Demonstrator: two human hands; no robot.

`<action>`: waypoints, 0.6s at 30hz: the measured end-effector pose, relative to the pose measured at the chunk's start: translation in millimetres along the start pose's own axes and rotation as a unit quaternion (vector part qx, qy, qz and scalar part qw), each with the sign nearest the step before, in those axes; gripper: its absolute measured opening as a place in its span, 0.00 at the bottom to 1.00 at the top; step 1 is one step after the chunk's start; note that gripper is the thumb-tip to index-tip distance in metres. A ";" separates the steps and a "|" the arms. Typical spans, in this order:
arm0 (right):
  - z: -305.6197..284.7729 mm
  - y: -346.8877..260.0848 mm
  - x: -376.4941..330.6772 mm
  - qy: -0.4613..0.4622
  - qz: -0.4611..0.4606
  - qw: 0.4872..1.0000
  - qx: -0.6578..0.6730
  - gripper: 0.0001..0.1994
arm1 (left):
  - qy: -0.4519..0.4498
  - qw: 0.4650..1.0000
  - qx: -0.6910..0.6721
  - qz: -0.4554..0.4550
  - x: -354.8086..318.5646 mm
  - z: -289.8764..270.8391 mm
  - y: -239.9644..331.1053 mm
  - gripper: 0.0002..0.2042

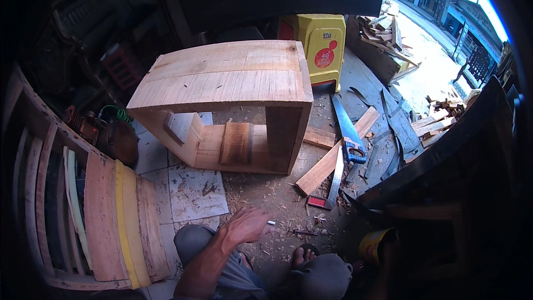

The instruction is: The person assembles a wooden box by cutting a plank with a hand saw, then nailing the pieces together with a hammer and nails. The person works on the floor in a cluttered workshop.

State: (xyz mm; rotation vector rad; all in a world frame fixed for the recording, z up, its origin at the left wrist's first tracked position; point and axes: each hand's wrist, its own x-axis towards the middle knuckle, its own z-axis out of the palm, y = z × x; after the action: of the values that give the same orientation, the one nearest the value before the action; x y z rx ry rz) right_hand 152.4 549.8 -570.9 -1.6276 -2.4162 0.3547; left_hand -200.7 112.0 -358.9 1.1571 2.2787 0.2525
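Where shavings lie, hand (244, 226) perhaps pinching nail (271, 223).

Past my wooden frame, at upper centre of the frame, a yellow plastic stool (322, 50) stands on the floor. On the side facing me it carries a round red label (324, 58) under a small white mark. I see no screens or other packages.

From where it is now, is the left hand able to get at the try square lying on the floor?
Probably yes. The left hand hovers low over the floor, and only sawdust and chips lie between it and the try square; nothing blocks the way.
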 end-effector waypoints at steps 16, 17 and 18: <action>-229.5 -552.6 -3.4 -0.156 -0.467 0.727 0.479 0.13 | -0.003 0.996 0.031 0.082 62.3 28.8 28.1 0.19; -234.9 -595.3 -2.0 -0.144 -0.502 0.737 0.429 0.18 | -0.041 0.996 0.051 0.056 60.6 27.2 26.1 0.19; -242.0 -628.4 -4.7 -0.166 -0.500 0.757 0.386 0.20 | -0.079 0.994 0.072 0.035 60.2 25.6 25.5 0.19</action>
State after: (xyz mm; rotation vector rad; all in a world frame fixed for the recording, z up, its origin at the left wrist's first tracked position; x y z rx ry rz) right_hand -325.0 337.8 -145.9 0.1423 -2.4020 1.2396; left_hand -197.0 172.9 -393.6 1.2842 2.1476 0.0215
